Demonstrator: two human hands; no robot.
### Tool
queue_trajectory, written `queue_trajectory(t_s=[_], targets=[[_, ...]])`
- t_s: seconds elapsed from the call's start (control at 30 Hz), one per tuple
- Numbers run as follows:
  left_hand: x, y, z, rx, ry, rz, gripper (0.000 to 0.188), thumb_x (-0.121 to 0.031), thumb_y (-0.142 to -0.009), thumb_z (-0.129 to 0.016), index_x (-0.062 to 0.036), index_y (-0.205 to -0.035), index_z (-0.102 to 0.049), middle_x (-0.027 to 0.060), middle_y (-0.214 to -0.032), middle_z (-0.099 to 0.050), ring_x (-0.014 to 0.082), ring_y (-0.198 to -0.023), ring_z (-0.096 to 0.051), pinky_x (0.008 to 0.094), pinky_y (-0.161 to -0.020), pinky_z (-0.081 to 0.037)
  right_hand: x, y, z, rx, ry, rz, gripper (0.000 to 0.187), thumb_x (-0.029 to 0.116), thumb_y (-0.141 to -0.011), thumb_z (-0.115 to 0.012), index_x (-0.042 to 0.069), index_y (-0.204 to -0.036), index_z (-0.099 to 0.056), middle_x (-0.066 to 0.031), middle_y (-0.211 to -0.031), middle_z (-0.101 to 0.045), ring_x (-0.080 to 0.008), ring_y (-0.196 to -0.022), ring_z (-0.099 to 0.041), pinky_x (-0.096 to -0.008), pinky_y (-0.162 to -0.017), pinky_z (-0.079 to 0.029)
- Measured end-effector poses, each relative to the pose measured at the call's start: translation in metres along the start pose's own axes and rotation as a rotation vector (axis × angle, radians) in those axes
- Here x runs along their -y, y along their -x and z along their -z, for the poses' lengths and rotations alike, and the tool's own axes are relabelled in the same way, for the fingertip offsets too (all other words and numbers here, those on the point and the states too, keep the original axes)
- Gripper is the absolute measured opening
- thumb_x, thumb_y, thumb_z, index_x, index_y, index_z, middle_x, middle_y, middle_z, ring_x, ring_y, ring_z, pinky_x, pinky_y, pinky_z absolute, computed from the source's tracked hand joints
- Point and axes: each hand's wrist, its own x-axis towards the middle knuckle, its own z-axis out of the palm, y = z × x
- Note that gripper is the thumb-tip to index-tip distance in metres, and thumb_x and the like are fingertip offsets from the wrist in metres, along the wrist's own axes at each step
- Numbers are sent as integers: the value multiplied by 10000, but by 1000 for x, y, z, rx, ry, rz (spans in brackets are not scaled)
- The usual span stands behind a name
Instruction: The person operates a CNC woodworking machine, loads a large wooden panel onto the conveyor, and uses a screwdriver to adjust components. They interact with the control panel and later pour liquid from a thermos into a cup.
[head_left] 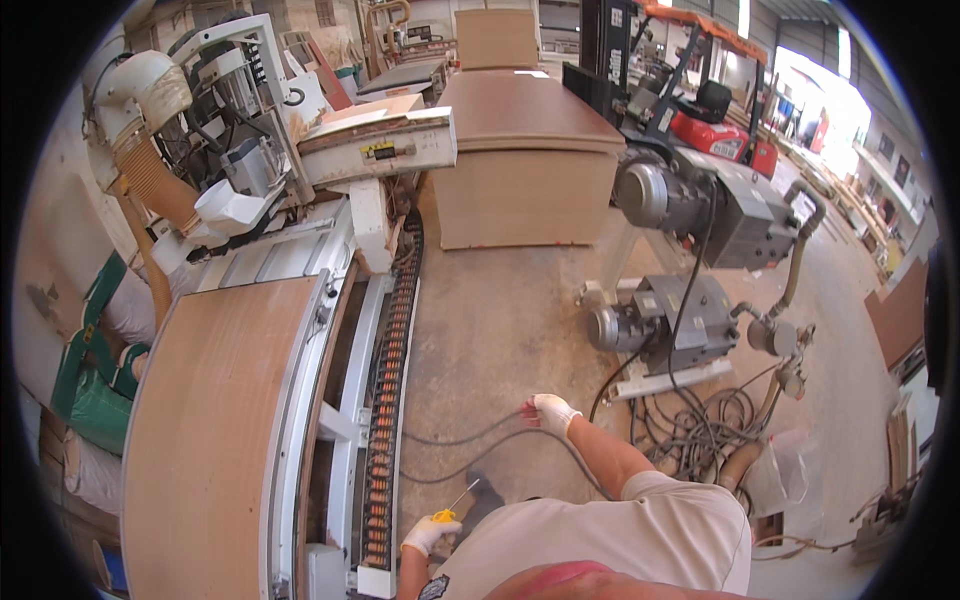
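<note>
My left hand (427, 535), in a white glove, is low in the view beside the long machine. It is closed around a screwdriver (443, 516) with a yellow handle, its thin metal shaft pointing up and to the right. My right hand (552, 411) reaches forward over the floor, also gloved, with reddish fingertips showing. Its fingers look loosely apart, and I see nothing held in them. A dark cable (463, 441) on the floor runs up to the fingertips; whether they touch it I cannot tell. A second cable (470, 462) curves below that hand.
At left stands a long machine (220, 400) with a wood-coloured panel and a cable chain (390, 400) along its side. Ahead is a stack of boards (525, 195). Two grey motor-driven pumps (690, 320) stand at right, above coiled cables (700, 425). A forklift (700, 130) is behind.
</note>
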Motion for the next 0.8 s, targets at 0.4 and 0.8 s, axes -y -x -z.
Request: queue_trajectory(t_s=[0.4,0.8], targets=[[-329,-157,57,300,-427,-191,437,-342,-818,-846,-40,-1124,-769,34,-840,-735,137,-788,-633,294,-776,-495,226,-94,143,-135,-46,69,246,266,-974,-661,55,-1093,-701,-122,-1108,-741,-320,-1075,-700,-490,-945,-545],[-568,-272,-24,-139,-573,-345,422,-471,-892,-711,-71,-1022,-743,150,-941,-755,321,-902,-716,457,-828,-533,406,-286,206,166,-145,87,682,398,-935,-763,52,-1465,-509,-153,-1399,-629,-353,-1256,-626,-542,-977,-532]])
